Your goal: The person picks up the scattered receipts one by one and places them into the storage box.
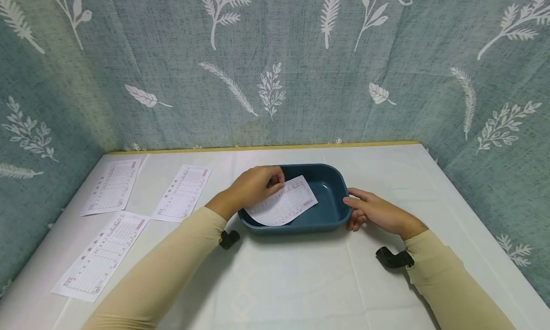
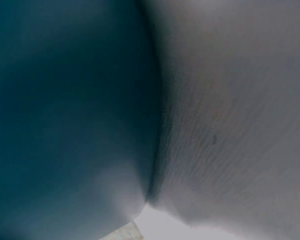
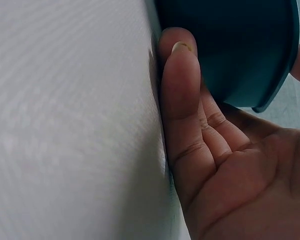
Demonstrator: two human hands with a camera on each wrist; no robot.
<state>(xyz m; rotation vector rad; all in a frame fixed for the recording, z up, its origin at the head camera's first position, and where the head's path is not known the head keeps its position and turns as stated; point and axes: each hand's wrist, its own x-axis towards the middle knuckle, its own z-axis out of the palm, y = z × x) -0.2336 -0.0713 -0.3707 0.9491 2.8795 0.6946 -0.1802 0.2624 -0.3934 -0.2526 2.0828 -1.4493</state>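
Curved printed slip (image 1: 296, 205) inside the smooth, round-cornered blue tray (image 1: 328, 189)

From left, I see three flat paper slips (image 1: 103, 258) on the white worktop (image 1: 279, 287); the left grip (image 1: 256, 184), fingers curled, hiding the printed slip's near end, its pinch unclear to me and its wrist view blurred; the right grip (image 1: 374, 210) holding the blue tray's right end.
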